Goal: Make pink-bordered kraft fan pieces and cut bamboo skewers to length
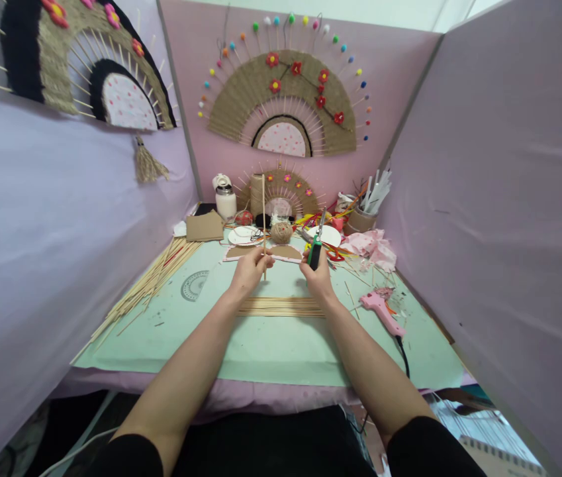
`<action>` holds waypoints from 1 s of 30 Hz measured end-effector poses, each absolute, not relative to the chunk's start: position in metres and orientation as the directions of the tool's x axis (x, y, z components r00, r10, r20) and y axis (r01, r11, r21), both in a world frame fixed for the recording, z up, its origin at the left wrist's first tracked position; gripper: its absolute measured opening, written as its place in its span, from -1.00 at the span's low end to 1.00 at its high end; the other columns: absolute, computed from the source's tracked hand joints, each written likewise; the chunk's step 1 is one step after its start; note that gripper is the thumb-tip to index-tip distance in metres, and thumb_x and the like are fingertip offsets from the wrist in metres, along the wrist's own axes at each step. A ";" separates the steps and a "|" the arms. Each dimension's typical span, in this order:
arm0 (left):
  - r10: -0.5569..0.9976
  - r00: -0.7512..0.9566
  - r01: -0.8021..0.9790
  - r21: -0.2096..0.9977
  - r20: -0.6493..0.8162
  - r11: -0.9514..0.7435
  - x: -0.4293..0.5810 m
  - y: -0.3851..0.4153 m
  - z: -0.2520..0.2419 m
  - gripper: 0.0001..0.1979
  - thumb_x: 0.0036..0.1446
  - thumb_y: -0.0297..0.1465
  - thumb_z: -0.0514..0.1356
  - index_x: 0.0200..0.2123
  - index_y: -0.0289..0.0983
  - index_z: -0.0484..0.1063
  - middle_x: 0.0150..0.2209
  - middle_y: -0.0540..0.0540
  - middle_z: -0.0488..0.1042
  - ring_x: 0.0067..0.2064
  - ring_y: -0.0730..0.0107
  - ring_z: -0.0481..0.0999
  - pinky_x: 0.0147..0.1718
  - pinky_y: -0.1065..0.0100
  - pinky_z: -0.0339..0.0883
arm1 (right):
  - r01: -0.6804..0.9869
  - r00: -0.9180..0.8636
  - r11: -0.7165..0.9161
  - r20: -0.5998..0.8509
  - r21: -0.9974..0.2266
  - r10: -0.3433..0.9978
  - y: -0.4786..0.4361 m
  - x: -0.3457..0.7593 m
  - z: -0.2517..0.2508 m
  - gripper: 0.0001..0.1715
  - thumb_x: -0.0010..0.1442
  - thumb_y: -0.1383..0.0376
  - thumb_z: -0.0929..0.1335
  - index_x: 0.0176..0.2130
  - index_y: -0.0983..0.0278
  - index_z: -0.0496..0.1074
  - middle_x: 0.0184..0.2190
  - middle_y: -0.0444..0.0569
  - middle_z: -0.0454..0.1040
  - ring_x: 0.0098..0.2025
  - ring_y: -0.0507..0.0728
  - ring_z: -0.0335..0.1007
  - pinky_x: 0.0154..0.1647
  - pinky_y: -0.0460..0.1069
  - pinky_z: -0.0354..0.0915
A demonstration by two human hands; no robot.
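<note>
My left hand point(251, 268) is closed on a thin wooden stick point(263, 212), which stands upright above the table. To its right, my right hand point(318, 273) is wrapped round a tool with green and black handles point(315, 253), its metal end pointing up. The tool and the stick are apart. Between my forearms a row of several wooden sticks point(281, 307) lies side by side across the green table. Just beyond my hands are two half-round brown cardboard pieces point(285, 252) with pale edging.
Long loose sticks point(146, 285) and a protractor point(194, 285) lie at left. A pink glue gun point(384, 313) with a black cord is at right. Farther back stand a white bottle point(226, 201), a twine ball point(281, 231) and a holder point(360, 220) of white sticks.
</note>
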State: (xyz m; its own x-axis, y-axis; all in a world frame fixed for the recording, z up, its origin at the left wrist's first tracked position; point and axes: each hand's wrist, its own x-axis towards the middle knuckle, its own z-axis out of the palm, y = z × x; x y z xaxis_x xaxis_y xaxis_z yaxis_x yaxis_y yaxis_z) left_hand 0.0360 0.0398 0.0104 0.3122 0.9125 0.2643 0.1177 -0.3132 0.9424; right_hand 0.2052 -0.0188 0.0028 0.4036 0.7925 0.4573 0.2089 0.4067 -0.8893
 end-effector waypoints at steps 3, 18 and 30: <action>0.916 0.310 0.093 0.950 0.255 -0.296 0.036 0.039 0.012 -0.81 0.05 -0.30 0.16 -0.26 -0.25 0.40 -0.36 -0.09 0.54 -0.28 0.28 0.56 -0.27 0.27 0.42 | 0.227 0.377 0.381 0.442 -0.896 0.814 -0.021 0.203 0.003 -0.61 -0.10 0.35 0.30 -0.19 0.20 0.22 -0.32 -0.13 0.29 -0.31 0.07 0.23 -0.18 0.04 0.21; 0.912 0.301 0.117 0.938 0.280 -0.326 0.036 0.039 0.011 -0.85 0.06 -0.31 0.13 -0.30 -0.24 0.38 -0.38 -0.08 0.54 -0.29 0.31 0.56 -0.30 0.31 0.41 | 0.326 0.310 0.414 0.510 -0.850 0.802 -0.023 0.199 0.004 -0.63 -0.11 0.37 0.28 -0.21 0.20 0.23 -0.28 -0.10 0.31 -0.23 0.11 0.25 -0.07 0.12 0.21; 0.880 0.272 0.298 0.835 0.390 -0.462 0.029 0.040 0.018 -0.87 0.08 -0.36 0.10 -0.33 -0.24 0.41 -0.41 -0.04 0.53 -0.33 0.36 0.52 -0.30 0.35 0.34 | 0.470 0.182 0.423 0.554 -0.774 0.812 -0.025 0.195 -0.001 -0.15 -0.08 0.39 0.29 0.21 0.22 0.05 0.05 0.08 0.27 0.07 0.26 0.21 0.12 0.21 0.15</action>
